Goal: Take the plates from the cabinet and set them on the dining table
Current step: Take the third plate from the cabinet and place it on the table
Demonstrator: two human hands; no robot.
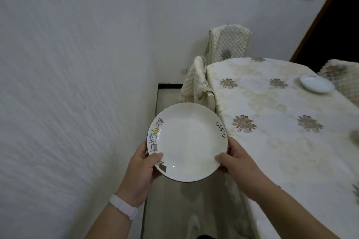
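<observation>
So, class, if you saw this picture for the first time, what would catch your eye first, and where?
The white plate, in the lower middle, gripped at its rim by the left hand and the right hand, with cartoon figures on one edge. Right of it stands the flower-patterned dining table, with a second plate near its far side.
</observation>
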